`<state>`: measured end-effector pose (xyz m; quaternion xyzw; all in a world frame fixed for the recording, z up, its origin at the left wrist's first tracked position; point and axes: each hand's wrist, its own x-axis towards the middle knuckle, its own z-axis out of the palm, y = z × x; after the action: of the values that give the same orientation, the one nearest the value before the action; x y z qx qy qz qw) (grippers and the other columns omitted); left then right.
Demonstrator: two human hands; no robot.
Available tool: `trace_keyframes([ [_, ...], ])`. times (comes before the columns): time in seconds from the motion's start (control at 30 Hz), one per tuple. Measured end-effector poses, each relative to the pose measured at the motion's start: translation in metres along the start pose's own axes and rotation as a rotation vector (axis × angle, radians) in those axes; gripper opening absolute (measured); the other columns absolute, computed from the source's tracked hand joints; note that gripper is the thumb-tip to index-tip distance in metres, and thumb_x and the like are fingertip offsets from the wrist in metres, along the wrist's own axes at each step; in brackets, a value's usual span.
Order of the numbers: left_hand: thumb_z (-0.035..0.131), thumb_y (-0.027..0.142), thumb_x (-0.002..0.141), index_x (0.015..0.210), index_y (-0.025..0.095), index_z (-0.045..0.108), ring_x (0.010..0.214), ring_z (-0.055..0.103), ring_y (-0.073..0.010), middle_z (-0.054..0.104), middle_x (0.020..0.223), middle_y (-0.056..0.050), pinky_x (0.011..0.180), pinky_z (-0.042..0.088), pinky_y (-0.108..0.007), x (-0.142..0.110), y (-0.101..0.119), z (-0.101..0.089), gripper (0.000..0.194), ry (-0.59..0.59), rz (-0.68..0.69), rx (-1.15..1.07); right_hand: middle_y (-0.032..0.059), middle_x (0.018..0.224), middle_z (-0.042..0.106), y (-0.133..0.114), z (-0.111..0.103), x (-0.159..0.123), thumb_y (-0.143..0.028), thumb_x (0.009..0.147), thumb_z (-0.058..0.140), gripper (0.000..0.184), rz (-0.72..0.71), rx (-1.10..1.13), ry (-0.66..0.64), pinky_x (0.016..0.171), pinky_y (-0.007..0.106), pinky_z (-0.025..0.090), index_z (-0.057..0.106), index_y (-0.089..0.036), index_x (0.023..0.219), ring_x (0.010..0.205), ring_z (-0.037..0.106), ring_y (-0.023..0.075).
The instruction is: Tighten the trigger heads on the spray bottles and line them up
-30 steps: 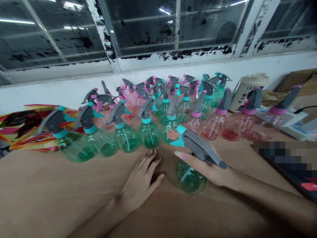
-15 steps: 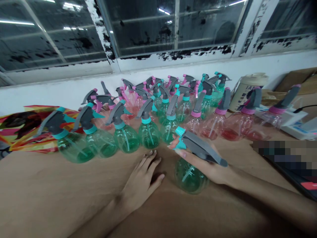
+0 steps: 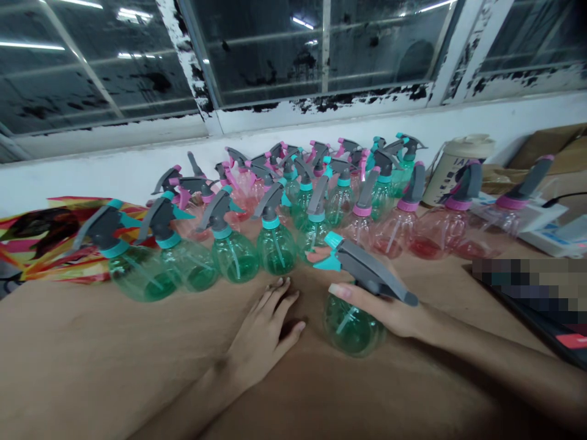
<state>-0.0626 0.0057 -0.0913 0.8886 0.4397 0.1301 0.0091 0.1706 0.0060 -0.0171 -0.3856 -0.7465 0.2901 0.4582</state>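
Note:
In the head view, a green spray bottle [image 3: 353, 333] with a grey and teal spray head stands on the table, some green liquid and a dip tube inside. My right hand [image 3: 389, 310] is wrapped around its neck, thumb on the near side below the teal trigger [image 3: 328, 263]. Its other fingers are mostly hidden behind the bottle, with one fingertip showing by the trigger. To the left of that bottle, my left hand [image 3: 261, 336] lies flat on the wooden table [image 3: 114, 360], fingers apart and holding nothing. Just beyond it is a row of green spray bottles [image 3: 277, 250].
Several pink spray bottles [image 3: 428, 238] stand at the right, with more bottles crowded behind. A colourful bag [image 3: 59, 238] lies far left. A white jug-like container [image 3: 458, 159], a white power strip [image 3: 554, 238] and a dark, partly blurred device [image 3: 550, 324] occupy the right side.
My right thumb has dropped slightly, away from the trigger, and the trigger now sticks out further forward. The bottle and my left hand have stayed in place.

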Motion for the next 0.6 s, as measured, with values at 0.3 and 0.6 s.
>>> trace_keyframes([
  [0.3, 0.061, 0.038, 0.083, 0.138, 0.018, 0.034, 0.134, 0.037, -0.0316, 0.043, 0.144, -0.015, 0.11, 0.031, -0.053, -0.001, 0.019, -0.016, 0.064, -0.078, -0.055, -0.208, -0.0055, 0.058, 0.045, 0.004, 0.006, -0.003, -0.05, 0.084, 0.056, 0.028, -0.043, -0.003, 0.062, 0.05, 0.028, 0.039, 0.063, -0.026, 0.097, 0.052, 0.042, 0.0127],
  [0.6, 0.074, 0.049, 0.068, 0.142, 0.022, 0.026, 0.129, 0.041, -0.0361, 0.045, 0.139, -0.015, 0.104, 0.038, -0.056, -0.028, 0.04, -0.039, 0.093, -0.025, -0.163, -0.562, 0.0011, 0.098, 0.069, -0.022, 0.055, 0.001, -0.044, 0.082, 0.061, 0.033, -0.063, 0.173, 0.002, 0.084, 0.035, 0.049, 0.063, -0.026, 0.11, 0.09, 0.063, 0.0192],
])
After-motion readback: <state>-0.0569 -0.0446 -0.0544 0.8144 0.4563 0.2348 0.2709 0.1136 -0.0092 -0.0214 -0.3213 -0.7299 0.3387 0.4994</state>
